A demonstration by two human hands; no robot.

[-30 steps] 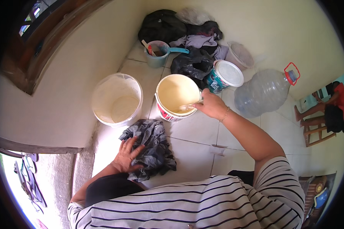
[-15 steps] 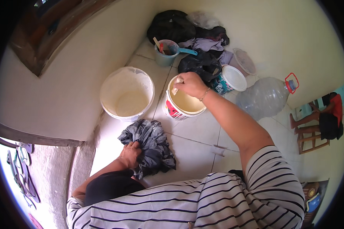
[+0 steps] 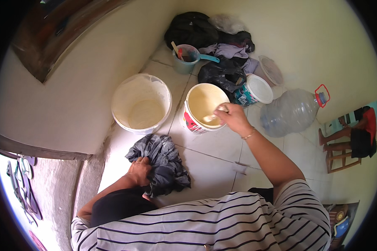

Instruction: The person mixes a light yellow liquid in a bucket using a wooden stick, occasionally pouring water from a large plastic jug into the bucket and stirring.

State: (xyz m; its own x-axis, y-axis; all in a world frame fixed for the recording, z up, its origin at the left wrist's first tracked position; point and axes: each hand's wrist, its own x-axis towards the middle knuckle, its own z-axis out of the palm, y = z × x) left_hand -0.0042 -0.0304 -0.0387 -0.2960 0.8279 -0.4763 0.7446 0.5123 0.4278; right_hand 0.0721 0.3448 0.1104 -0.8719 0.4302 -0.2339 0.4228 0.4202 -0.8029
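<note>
Printed labels show on two plastic buckets, both standing on the tiled floor. The open white bucket, well in from the floor's edges along the walls, bears a red label on its near left side, below the rim. White shapes stand out on the red, cut off by the curve of the wall, and any finer print is too small to make out.

Farther off, near the floor's edge along the right wall, the lidded bucket carries a teal label with large pale lettering on its near left side, slanted and partly legible.
</note>
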